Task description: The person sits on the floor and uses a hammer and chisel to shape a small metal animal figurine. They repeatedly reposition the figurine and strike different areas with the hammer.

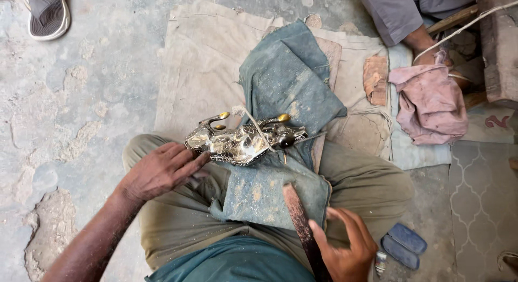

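A shiny silver metal figurine [243, 142] with gold-tipped curved parts lies across my lap on a dusty blue denim cloth [280, 93]. A thin string [253, 123] runs over it. My left hand [159, 171] rests flat against the figurine's left end, fingers stretched toward it. My right hand [345, 249] at the lower right grips a long flat rusty metal file [299, 220], which points up toward the figurine without touching it.
Beige sackcloth [199, 61] covers the cracked concrete floor. A sandal [48, 15] lies top left. Another person's arm [418, 36] and a pink rag [431, 101] are at the upper right, beside a wooden block [499, 50]. A small dark blue pad [403, 244] lies by my right knee.
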